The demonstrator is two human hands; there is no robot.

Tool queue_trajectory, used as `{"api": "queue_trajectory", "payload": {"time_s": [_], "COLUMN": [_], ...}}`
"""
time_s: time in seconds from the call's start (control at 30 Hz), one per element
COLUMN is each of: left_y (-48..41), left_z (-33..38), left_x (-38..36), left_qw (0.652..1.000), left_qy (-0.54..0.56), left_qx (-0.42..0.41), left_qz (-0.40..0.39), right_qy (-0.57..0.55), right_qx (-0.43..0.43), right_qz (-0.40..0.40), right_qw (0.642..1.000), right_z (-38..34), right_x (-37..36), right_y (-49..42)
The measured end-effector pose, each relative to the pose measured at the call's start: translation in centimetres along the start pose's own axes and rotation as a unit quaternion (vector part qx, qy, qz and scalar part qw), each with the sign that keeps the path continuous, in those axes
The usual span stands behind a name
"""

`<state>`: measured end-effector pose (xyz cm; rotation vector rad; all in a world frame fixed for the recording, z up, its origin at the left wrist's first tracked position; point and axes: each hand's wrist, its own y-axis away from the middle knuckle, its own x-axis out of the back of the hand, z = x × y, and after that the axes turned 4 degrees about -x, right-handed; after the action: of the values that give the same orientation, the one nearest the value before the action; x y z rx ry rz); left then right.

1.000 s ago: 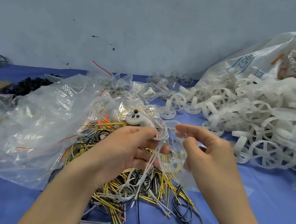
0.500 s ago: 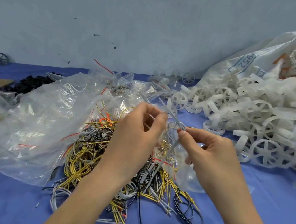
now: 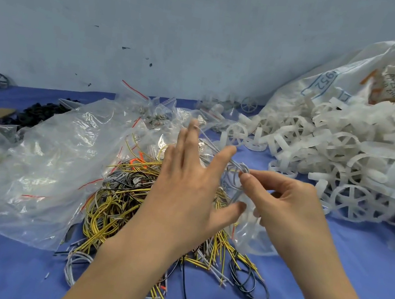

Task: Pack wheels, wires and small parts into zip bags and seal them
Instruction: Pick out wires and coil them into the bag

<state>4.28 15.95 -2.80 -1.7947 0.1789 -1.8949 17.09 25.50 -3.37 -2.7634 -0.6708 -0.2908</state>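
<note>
My right hand [image 3: 283, 203] pinches a coiled bundle of grey-white wire [image 3: 234, 178] between thumb and forefinger, above a small clear zip bag [image 3: 252, 237] that lies under it. My left hand [image 3: 191, 186] is raised beside the coil with its fingers spread and straight; a loose end of the grey wire runs across its fingertips. Below both hands lies a tangled heap of yellow, black and grey wires [image 3: 116, 204] on the blue cloth.
A big heap of white plastic wheels [image 3: 347, 171] spills from a white sack [image 3: 372, 73] at the right. A large crumpled clear bag [image 3: 43, 164] lies left, small zip bags [image 3: 155, 115] behind it, black parts [image 3: 40, 113] far left. A grey wall stands behind.
My left hand has opened from a pinch on the wire and spread its fingers upward. My right hand stays on the coil, which now sits tighter.
</note>
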Motion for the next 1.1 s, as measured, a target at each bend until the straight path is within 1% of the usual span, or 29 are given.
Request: {"api": "queue_trajectory", "payload": {"time_s": [0.13,0.2,0.3,0.37,0.43,0.53,0.63,0.7,0.77,0.83,0.9,0.97,1.03,1.1], "left_y": [0.2,0.2,0.3,0.3,0.6,1.0,1.0,1.0,1.0,1.2,1.2,1.1,1.1,0.9], "left_z": [0.6,0.6,0.3,0.2,0.3,0.4,0.2,-0.2,-1.1,-1.8,-1.8,-1.1,-0.4,0.0], "left_x": [-0.7,-0.6,-0.1,0.2,0.3,0.4,1.2,2.3,3.6,5.0,5.9,6.0,5.3,4.4], "left_qw": [0.998,0.997,0.995,0.992,0.989,0.987,0.990,0.994,0.996,0.996,0.997,0.998,0.998,0.997], "left_qy": [-0.009,-0.011,-0.058,-0.049,-0.043,-0.035,-0.021,0.003,0.052,0.084,0.069,0.009,-0.001,0.046], "left_qx": [0.045,0.047,-0.028,-0.064,-0.083,-0.091,-0.082,-0.063,-0.030,-0.019,-0.021,-0.017,-0.018,-0.034], "left_qz": [0.053,0.067,0.078,0.094,0.111,0.128,0.109,0.094,0.060,0.012,-0.026,-0.061,-0.067,-0.060], "right_qy": [-0.018,-0.029,-0.043,-0.052,-0.060,-0.075,-0.094,-0.090,-0.053,-0.012,0.028,0.083,0.130,0.154], "right_qx": [0.001,0.008,0.004,0.001,-0.001,-0.006,-0.011,0.001,0.020,0.046,0.086,0.130,0.154,0.157], "right_qz": [0.001,0.006,0.027,0.034,0.032,0.025,0.027,0.037,0.054,0.064,0.068,0.070,0.053,0.019], "right_qw": [1.000,1.000,0.999,0.998,0.998,0.997,0.995,0.995,0.997,0.997,0.994,0.986,0.978,0.975], "right_z": [-0.1,-0.2,-0.3,-0.3,-0.4,-0.4,-0.5,-0.5,-0.4,-0.5,-0.8,-1.3,-1.5,-1.6], "right_x": [0.0,0.1,0.4,0.7,0.9,1.1,1.3,1.4,1.5,1.2,0.5,-0.3,-1.0,-1.6], "right_y": [0.0,0.0,-0.1,-0.2,-0.2,-0.1,-0.2,-0.2,-0.2,0.1,0.6,1.0,1.2,1.5]}}
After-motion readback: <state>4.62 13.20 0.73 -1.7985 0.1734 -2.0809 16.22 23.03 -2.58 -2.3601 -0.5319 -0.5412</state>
